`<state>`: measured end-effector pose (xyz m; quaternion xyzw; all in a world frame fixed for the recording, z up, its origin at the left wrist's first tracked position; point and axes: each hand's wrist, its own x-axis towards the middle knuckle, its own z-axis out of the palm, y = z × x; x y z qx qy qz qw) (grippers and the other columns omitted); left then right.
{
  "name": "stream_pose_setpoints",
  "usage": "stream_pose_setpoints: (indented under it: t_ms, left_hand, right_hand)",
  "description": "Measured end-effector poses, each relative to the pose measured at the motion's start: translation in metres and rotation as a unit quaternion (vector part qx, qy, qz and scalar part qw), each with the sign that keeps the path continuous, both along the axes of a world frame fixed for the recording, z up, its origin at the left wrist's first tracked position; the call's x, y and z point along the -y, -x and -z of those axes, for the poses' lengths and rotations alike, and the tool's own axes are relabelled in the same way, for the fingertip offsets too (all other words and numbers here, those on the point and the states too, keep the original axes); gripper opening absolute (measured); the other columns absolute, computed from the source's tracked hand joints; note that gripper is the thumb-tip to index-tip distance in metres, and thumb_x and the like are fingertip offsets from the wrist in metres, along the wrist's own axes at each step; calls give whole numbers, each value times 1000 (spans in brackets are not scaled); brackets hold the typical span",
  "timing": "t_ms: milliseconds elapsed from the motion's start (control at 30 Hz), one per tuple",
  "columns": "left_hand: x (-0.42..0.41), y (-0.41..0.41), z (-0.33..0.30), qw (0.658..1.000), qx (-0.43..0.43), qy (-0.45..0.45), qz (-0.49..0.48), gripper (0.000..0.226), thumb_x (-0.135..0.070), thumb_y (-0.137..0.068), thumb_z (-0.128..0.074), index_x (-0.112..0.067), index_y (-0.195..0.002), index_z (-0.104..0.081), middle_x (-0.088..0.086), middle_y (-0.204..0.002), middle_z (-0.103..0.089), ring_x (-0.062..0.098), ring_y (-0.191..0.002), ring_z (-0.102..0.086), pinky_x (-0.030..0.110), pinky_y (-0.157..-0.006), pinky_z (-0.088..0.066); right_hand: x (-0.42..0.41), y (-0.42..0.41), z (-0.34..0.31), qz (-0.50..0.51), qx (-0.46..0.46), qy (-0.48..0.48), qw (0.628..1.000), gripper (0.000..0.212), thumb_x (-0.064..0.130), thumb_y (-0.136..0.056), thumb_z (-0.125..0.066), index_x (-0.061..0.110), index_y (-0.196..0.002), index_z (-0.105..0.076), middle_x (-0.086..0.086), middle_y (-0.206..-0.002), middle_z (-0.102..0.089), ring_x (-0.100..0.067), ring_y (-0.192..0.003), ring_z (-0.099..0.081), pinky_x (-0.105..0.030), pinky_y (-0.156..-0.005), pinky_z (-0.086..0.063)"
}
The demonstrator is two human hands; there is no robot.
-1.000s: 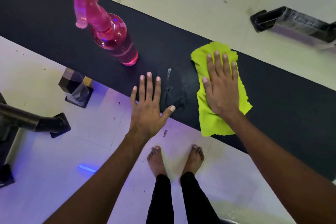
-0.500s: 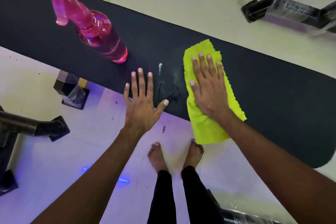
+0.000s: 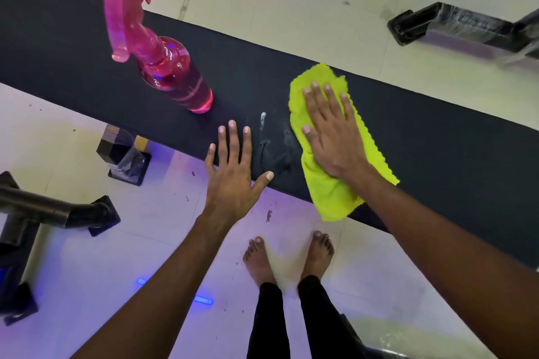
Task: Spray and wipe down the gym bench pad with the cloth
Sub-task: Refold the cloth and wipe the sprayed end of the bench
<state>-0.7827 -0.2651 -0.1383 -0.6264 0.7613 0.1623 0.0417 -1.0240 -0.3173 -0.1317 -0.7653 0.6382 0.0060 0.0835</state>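
A long black bench pad (image 3: 437, 148) runs diagonally across the view. My right hand (image 3: 332, 137) lies flat, fingers spread, pressing a yellow-green cloth (image 3: 329, 195) onto the pad; the cloth's near end hangs over the front edge. My left hand (image 3: 233, 172) rests open on the pad's near edge, fingers apart, holding nothing. Between the two hands a wet smear (image 3: 271, 151) shines on the pad. A pink spray bottle (image 3: 172, 73) stands upright on the pad to the left of my left hand.
My bare feet (image 3: 288, 259) stand on the pale tiled floor just in front of the bench. A bench leg (image 3: 122, 154) shows under the pad at left. Black metal gym frames sit at the left (image 3: 58, 213) and at the far right (image 3: 466, 26).
My right hand with the cloth has slid a little away from me across the pad. My left hand has stayed put. The view has shifted slightly.
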Motion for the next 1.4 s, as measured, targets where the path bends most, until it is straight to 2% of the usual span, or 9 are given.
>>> stream_pose_setpoints:
  t_ms: [167,233,400,533,667,900,1000,1133,1400]
  left_hand:
    - [-2,-22,-6,999,9,-10,-46,95,-75,-94,-20,-20,-168,3,10,-176,14,28,-163,13,52,-129,-7]
    - [-6,-24,-4,999,14,-2,-43,94,-76,-96,-20,-21,-168,4,8,-176,14,28,-163,13,52,-129,-6]
    - [-7,-26,-1,999,-10,7,-36,92,-75,-98,-28,-22,-168,-1,7,-176,10,26,-164,10,50,-130,-8]
    - [-5,-40,-3,998,-30,0,-59,86,-65,-100,-29,-20,-168,-3,6,-177,7,24,-164,7,47,-130,-13]
    - [-8,-54,-4,996,-9,-14,-83,82,-63,-105,-33,-24,-168,2,7,-176,13,27,-164,9,47,-130,-13]
    - [-7,-63,-6,997,-27,-9,-71,73,-57,-106,-31,-28,-168,-6,3,-177,5,22,-164,3,47,-125,-19]
    - [-6,-66,-7,998,-19,-24,-61,72,-52,-109,-35,-29,-168,-1,2,-176,10,22,-164,7,47,-125,-18]
    - [-3,-67,-10,997,-34,-38,-57,80,-38,-106,-48,-28,-168,1,4,-176,10,23,-164,5,46,-124,-21]
    - [0,-87,-11,998,-7,-29,-50,76,-42,-107,-45,-28,-167,1,5,-177,6,21,-164,3,40,-120,-24]
  right_hand:
    - [-43,-39,-5,210,-6,7,978,69,41,-109,-25,10,-169,-12,-13,-178,-8,-37,-165,-6,-59,-133,-8]
    - [-56,-68,-4,179,-17,-10,984,71,44,-109,-23,6,-168,-12,-15,-178,-7,-42,-164,-6,-62,-132,-7]
    - [10,-65,0,-51,-12,-13,999,72,51,-109,-16,13,-169,-8,-10,-179,-7,-38,-165,-6,-62,-131,-8]
    - [41,-55,-3,35,18,-6,999,70,46,-108,-22,13,-169,-10,-9,-179,-8,-31,-166,-6,-55,-133,-8]
    - [-15,-88,-1,139,4,13,990,71,46,-109,-25,11,-169,-10,-13,-178,-8,-38,-165,-8,-60,-132,-8]
    - [9,-91,9,-127,-10,12,992,71,48,-109,-24,17,-170,-7,-8,-179,-7,-35,-165,-6,-60,-132,-8]
    - [19,-73,5,-32,19,15,999,69,47,-109,-27,19,-170,-8,-6,-179,-8,-31,-166,-7,-56,-133,-8]
    - [-32,-105,2,96,-3,20,995,72,46,-108,-29,13,-169,-10,-12,-178,-8,-39,-165,-7,-62,-132,-7]
    - [18,-120,11,-149,-9,16,989,71,51,-109,-20,19,-170,-5,-10,-179,-9,-38,-164,-10,-63,-131,-12]
